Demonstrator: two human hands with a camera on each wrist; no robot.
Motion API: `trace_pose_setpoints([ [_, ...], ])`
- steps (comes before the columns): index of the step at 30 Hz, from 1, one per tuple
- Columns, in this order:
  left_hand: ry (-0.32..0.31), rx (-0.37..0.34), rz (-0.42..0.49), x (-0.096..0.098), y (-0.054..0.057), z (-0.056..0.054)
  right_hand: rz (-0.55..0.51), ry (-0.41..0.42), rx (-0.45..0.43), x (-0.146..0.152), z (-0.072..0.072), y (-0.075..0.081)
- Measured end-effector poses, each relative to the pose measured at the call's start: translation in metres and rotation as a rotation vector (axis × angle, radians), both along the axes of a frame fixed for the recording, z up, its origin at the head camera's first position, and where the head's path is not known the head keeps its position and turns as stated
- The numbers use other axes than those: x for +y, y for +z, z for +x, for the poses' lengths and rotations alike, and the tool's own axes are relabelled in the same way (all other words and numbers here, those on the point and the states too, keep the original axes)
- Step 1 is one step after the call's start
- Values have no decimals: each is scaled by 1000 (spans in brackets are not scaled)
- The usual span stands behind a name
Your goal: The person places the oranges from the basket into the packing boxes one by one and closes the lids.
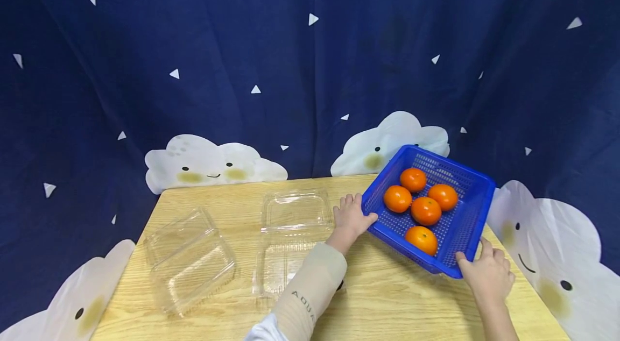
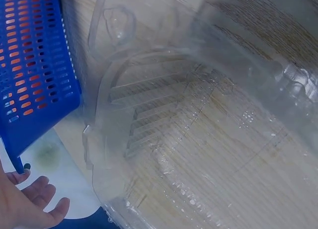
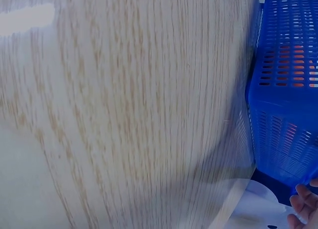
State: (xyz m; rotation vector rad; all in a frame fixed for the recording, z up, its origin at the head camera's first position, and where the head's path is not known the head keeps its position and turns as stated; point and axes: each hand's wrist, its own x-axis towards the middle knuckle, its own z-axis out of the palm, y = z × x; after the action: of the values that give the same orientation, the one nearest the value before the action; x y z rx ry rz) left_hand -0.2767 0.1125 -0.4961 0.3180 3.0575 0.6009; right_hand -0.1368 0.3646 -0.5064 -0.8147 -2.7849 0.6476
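Note:
A blue perforated plastic basket at the right of the table holds several round orange fruits, mandarin-like. My left hand grips its left rim, thumb over the edge. On the near right corner, my right hand holds the rim with its thumb on top and fingers outside. In the left wrist view the basket wall is at the left, with the fingers of the left hand below its rim. The right wrist view catches the right hand by the basket's lower edge.
Two clear plastic clamshell boxes lie opened on the wooden table: one at the left, another in the middle, partly behind my left forearm. A dark blue curtain with clouds hangs behind and beside the table.

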Motion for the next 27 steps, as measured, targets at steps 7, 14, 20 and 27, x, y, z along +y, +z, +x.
trace_pose_setpoints([
  [7, 2, 17, 4, -2, -2, -1, 12, 15, -4, 1, 1, 1],
  [14, 10, 47, 11, -4, -3, -2, 44, 46, -11, 5, 0, 1],
  [20, 3, 56, -7, -7, -3, -1, 60, 69, -23, 10, -1, -1],
  [27, -7, 63, -28, -10, -6, 1, 72, 93, -31, 13, -1, 0],
])
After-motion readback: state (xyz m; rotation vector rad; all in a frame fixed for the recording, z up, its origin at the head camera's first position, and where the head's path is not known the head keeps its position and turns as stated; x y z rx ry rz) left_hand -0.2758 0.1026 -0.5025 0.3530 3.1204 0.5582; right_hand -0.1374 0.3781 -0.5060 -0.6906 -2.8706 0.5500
